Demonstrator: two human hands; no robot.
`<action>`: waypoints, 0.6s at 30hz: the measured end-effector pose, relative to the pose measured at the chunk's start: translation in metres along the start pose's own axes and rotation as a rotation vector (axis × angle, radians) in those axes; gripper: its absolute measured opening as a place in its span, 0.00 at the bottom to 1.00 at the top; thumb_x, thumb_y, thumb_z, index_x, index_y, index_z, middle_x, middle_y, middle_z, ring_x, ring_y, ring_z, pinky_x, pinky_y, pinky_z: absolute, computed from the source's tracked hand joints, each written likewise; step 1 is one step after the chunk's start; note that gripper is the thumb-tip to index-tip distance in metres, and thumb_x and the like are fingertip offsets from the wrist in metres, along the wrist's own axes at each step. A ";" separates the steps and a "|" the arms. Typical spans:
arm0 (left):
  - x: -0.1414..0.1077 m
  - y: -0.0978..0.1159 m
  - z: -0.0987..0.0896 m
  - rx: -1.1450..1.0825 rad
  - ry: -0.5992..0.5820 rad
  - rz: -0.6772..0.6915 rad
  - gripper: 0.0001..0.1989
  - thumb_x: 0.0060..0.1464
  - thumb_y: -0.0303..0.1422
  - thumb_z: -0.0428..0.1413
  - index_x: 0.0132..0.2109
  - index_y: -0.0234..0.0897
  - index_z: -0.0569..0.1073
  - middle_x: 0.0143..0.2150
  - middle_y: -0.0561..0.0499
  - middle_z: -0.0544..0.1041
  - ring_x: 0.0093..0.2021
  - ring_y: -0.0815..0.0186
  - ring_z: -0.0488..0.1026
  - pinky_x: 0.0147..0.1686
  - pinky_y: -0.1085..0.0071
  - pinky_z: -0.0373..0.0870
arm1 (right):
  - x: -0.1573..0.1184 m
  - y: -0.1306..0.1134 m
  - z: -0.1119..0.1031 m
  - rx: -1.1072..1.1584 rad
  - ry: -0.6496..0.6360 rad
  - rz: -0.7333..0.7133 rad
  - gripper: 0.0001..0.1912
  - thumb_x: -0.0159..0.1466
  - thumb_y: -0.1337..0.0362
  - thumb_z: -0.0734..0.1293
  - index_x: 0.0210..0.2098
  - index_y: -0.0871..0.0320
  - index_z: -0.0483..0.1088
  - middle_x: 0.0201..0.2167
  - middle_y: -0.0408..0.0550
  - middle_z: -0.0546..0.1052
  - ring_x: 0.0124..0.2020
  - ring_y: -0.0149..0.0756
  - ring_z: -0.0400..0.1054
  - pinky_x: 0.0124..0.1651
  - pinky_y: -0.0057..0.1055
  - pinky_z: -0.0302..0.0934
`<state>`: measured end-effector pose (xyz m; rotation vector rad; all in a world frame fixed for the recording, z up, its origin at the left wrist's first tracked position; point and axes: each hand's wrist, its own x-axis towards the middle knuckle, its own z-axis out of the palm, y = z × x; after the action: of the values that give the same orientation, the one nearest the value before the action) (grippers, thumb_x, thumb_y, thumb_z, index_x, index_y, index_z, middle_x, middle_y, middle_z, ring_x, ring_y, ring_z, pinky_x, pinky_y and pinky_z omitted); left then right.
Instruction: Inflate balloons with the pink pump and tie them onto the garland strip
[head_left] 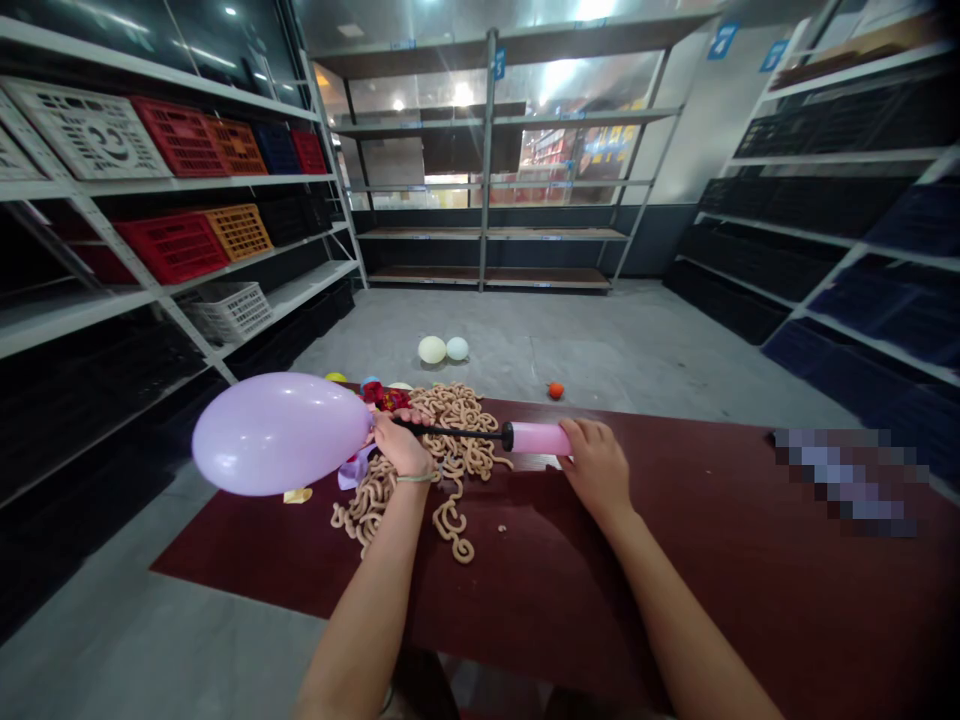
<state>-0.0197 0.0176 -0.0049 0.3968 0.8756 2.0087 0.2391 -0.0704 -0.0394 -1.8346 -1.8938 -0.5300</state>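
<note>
My left hand (401, 445) grips the neck of an inflated lilac balloon (279, 434) where it meets the black nozzle of a hand pump. My right hand (596, 465) closes around the pink cylinder of the hand pump (536, 437), whose black hose or rod runs between my hands. Under my left wrist lies a tangled heap of tan cord-like strands (442, 470). Both hands are above the dark red tabletop (525, 590). A small piece of lilac material (352, 468) sticks out beneath the balloon.
Behind the table, pale yellow (431, 349) and pale blue balloons (457, 348) and a small orange ball (555, 390) lie on the grey floor. Metal shelves (487, 170) with plastic crates stand on three sides. A pixelated patch (847, 482) covers the table's right part.
</note>
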 end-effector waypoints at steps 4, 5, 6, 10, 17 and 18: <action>-0.010 -0.012 0.001 -0.047 0.008 -0.041 0.08 0.57 0.35 0.46 0.31 0.40 0.55 0.23 0.58 0.56 0.20 0.72 0.57 0.20 0.73 0.58 | -0.005 -0.042 0.004 0.047 -0.030 0.092 0.26 0.59 0.68 0.66 0.57 0.54 0.64 0.49 0.55 0.70 0.50 0.48 0.58 0.44 0.38 0.60; -0.014 -0.017 0.002 -0.030 -0.011 -0.055 0.09 0.57 0.35 0.46 0.31 0.40 0.55 0.23 0.57 0.57 0.20 0.71 0.57 0.20 0.73 0.58 | -0.006 -0.052 0.004 0.057 -0.051 0.076 0.28 0.59 0.68 0.67 0.59 0.53 0.63 0.50 0.55 0.70 0.50 0.48 0.58 0.44 0.37 0.60; -0.017 -0.022 0.002 -0.012 -0.025 -0.069 0.09 0.58 0.36 0.46 0.31 0.41 0.56 0.23 0.57 0.58 0.19 0.71 0.58 0.20 0.72 0.59 | -0.008 -0.060 0.004 0.072 -0.076 0.044 0.30 0.59 0.68 0.67 0.61 0.52 0.61 0.49 0.54 0.70 0.49 0.47 0.59 0.43 0.37 0.60; -0.025 -0.032 0.001 0.025 -0.048 -0.102 0.08 0.60 0.35 0.45 0.32 0.41 0.57 0.22 0.57 0.60 0.19 0.70 0.59 0.20 0.72 0.59 | -0.016 -0.068 0.007 0.161 -0.151 -0.080 0.34 0.62 0.65 0.65 0.66 0.47 0.55 0.50 0.52 0.71 0.47 0.46 0.61 0.39 0.35 0.60; -0.020 -0.019 0.000 -0.002 -0.067 -0.089 0.08 0.60 0.34 0.45 0.32 0.41 0.57 0.22 0.57 0.60 0.19 0.70 0.59 0.20 0.72 0.59 | -0.013 -0.049 0.005 0.129 -0.165 -0.216 0.28 0.67 0.59 0.61 0.66 0.51 0.57 0.52 0.51 0.71 0.47 0.43 0.63 0.45 0.35 0.58; -0.017 -0.015 0.000 -0.008 -0.065 -0.079 0.09 0.60 0.35 0.45 0.31 0.41 0.57 0.22 0.57 0.59 0.19 0.70 0.59 0.20 0.72 0.59 | -0.011 -0.044 0.004 0.103 -0.156 -0.234 0.27 0.67 0.59 0.61 0.66 0.51 0.58 0.52 0.51 0.71 0.47 0.43 0.63 0.46 0.36 0.57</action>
<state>-0.0010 0.0094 -0.0148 0.4144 0.8299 1.9160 0.1955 -0.0791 -0.0470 -1.6416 -2.2130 -0.3657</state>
